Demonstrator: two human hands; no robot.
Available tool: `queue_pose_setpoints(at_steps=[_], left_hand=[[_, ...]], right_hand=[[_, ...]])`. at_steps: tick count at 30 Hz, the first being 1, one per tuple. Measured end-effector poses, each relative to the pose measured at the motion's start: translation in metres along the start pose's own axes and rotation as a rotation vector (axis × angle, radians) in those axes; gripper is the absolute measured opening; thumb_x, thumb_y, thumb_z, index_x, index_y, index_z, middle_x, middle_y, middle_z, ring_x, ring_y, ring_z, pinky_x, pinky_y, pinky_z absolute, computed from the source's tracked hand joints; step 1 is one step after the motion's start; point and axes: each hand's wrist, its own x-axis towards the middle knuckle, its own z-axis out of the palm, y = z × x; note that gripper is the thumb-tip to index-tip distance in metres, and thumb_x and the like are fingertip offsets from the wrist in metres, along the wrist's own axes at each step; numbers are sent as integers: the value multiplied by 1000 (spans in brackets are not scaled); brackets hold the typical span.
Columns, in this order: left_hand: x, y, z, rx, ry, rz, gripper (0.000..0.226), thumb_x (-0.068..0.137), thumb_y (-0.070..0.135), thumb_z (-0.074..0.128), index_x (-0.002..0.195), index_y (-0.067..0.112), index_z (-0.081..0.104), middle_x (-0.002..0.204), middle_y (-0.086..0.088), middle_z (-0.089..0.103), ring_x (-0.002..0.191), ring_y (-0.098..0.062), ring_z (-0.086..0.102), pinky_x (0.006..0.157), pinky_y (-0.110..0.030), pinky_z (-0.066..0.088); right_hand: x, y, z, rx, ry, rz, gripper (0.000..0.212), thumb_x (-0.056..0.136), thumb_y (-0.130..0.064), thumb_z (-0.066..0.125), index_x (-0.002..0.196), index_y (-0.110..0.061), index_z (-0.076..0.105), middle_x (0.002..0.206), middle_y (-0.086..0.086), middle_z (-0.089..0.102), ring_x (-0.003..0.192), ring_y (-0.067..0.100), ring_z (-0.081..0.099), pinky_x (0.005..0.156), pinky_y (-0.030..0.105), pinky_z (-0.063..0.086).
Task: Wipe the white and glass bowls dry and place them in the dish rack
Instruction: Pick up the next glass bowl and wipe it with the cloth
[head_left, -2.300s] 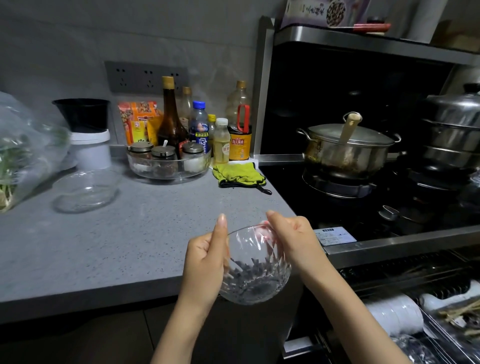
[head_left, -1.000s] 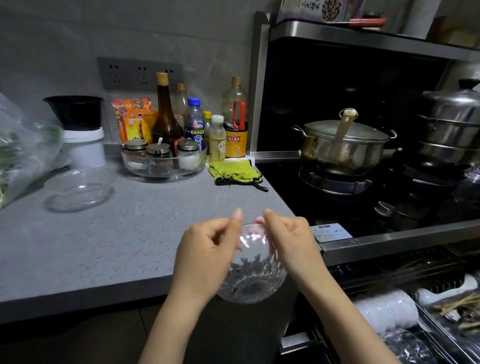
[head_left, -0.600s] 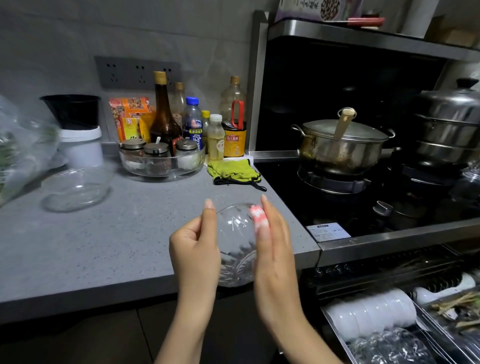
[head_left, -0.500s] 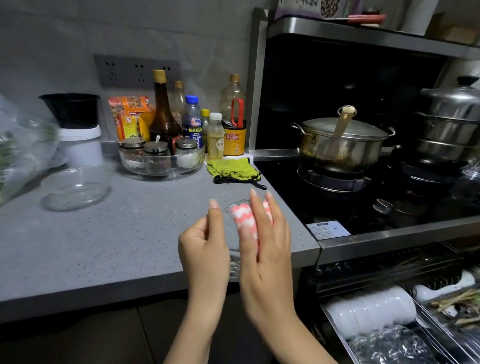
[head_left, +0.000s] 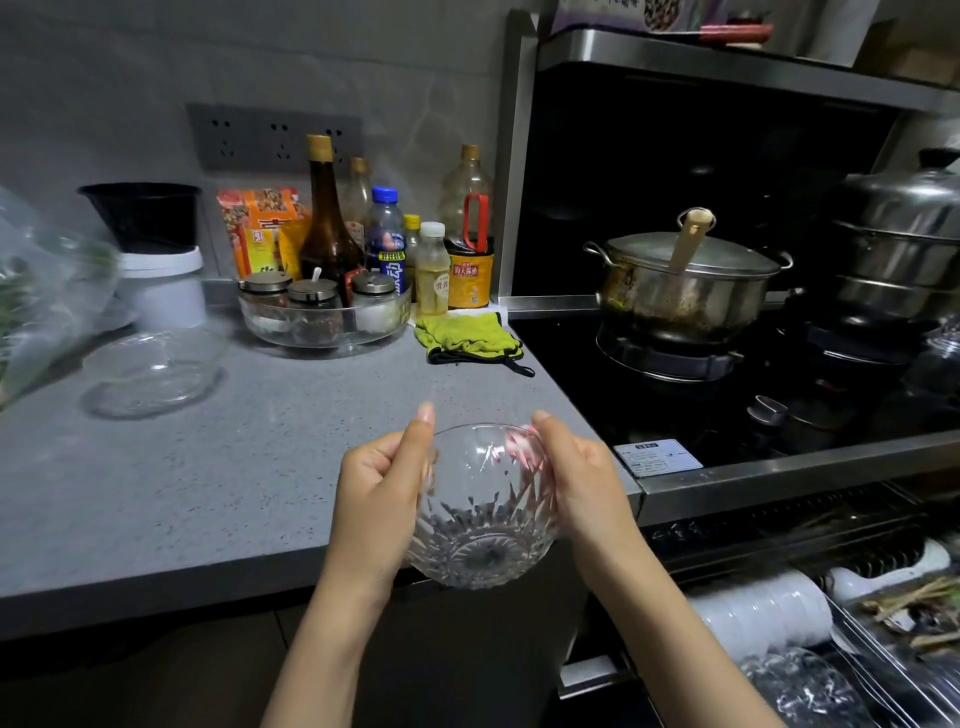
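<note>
A cut-glass bowl (head_left: 480, 525) is held in the air over the counter's front edge, its mouth facing up. My left hand (head_left: 379, 499) grips its left side, thumb on the rim. My right hand (head_left: 582, 483) grips the right side and presses a pink-and-white cloth (head_left: 519, 447) against the bowl's wall; only a bit of the cloth shows through the glass. At the lower right a pulled-out dish rack (head_left: 878, 675) holds a row of white bowls (head_left: 763, 613) and glass bowls (head_left: 800, 686).
A larger clear glass bowl (head_left: 150, 371) sits on the grey counter (head_left: 156, 493) at left. Bottles and a glass tray of jars (head_left: 324, 317) stand at the back, with a green cloth (head_left: 467, 338) beside them. A lidded pot (head_left: 685, 286) and a steamer (head_left: 904, 234) occupy the stove.
The bowl was tipped on its side with my right hand pressing the cloth inside; now it is back upright and lower, with my right hand on its right side.
</note>
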Motion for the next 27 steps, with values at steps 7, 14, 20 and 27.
queue_pose_setpoints(at_steps=[7,14,20,27], left_hand=[[3,14,10,342,-117,291,65,88,55,57,48,9,32,44,1,25,43,-12,25,47,-27,24],[2,9,8,-92,216,7,75,82,53,65,64,-13,33,56,-23,32,53,-31,31,56,-35,29],[-7,7,26,-65,297,32,50,90,42,56,49,17,42,46,5,25,45,-9,21,43,-24,21],[-8,3,18,-179,203,-65,82,74,64,65,69,-14,41,61,-35,44,64,-29,45,64,-45,45]], right_hand=[[0,-7,7,-168,23,-253,64,98,-26,52,37,-17,37,41,-2,29,44,17,28,60,27,34],[-19,20,21,-124,55,-336,42,93,-59,25,128,-49,45,130,-33,51,128,-7,43,108,26,35],[-22,21,34,-586,148,-650,45,100,-52,24,143,-44,34,151,-15,32,143,8,24,114,39,28],[5,-3,7,-24,-71,-172,26,98,-44,39,100,-41,65,97,-22,71,104,3,65,92,27,51]])
